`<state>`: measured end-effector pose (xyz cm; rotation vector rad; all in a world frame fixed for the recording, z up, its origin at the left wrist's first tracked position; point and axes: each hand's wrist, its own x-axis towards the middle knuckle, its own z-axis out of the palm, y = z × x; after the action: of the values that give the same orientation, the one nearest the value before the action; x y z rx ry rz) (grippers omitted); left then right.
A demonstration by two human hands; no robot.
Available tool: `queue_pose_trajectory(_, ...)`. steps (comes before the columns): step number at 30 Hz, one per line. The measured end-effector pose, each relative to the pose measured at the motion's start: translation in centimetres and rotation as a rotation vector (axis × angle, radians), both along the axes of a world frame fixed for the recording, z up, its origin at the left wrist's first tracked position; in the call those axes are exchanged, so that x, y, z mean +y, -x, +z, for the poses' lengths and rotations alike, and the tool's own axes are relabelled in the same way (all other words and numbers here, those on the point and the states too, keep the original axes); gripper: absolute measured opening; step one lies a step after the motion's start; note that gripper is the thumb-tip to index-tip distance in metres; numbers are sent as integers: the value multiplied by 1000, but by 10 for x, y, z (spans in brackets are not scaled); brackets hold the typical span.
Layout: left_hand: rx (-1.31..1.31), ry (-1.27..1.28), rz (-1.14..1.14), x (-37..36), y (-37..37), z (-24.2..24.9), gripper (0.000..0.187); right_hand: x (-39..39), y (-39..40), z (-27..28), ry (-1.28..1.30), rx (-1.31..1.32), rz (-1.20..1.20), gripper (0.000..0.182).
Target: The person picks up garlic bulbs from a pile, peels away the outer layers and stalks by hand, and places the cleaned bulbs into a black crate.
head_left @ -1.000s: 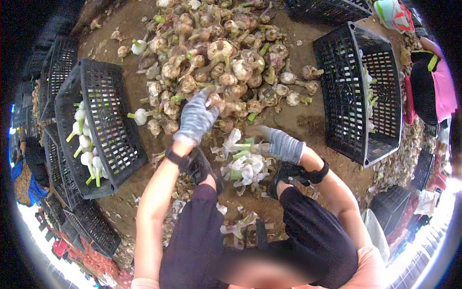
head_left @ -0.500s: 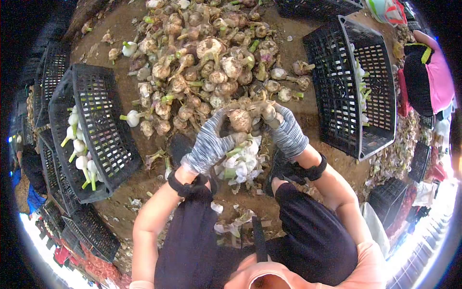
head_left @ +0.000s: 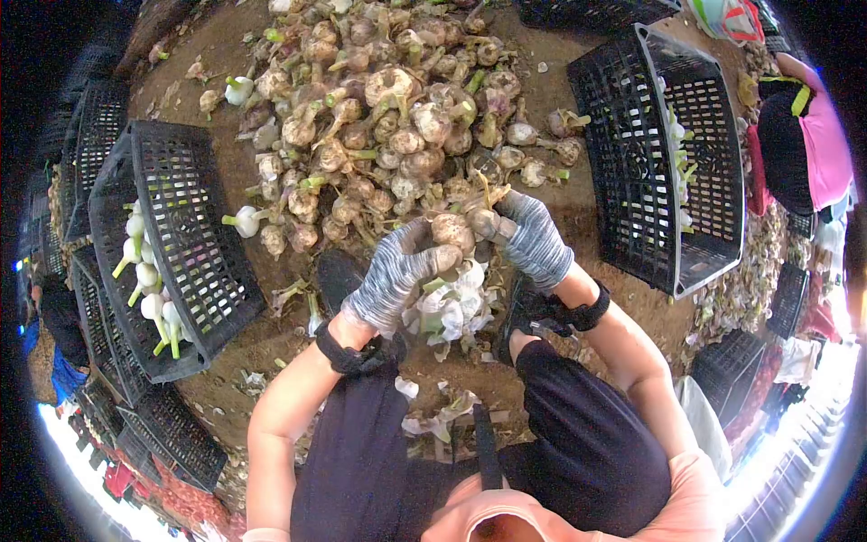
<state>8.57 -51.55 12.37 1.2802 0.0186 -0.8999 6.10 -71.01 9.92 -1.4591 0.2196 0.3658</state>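
My left hand (head_left: 393, 271), in a grey striped glove with bare fingertips, is closed around a soil-stained garlic bulb (head_left: 452, 232). On the bulb's right side, my right hand (head_left: 533, 237), gloved alike, has its thumb and fingers closed at a flap of dry outer skin (head_left: 489, 195). Just below the hands, between my feet, lies a heap of white garlic and peeled skins (head_left: 454, 303). Beyond my fingers spreads a large pile of dirty garlic bulbs (head_left: 397, 135) with cut stems. The fingertips partly hide the held bulb.
A black plastic crate (head_left: 203, 244) with clean white garlic tilts at my left. Another black crate (head_left: 668, 163) at my right also holds white garlic. Stray bulbs and skins litter the brown ground. A person in pink (head_left: 822, 144) is at the far right.
My right hand has shifted slightly left and down, its thumb now against the bulb. A flap of dry skin stands up more at its fingertips. My left hand keeps its hold.
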Motion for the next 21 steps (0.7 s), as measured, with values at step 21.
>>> queue_pose_trajectory(21,247,236,72,-4,2,1,53,-17,-4,6,2,177,132,24)
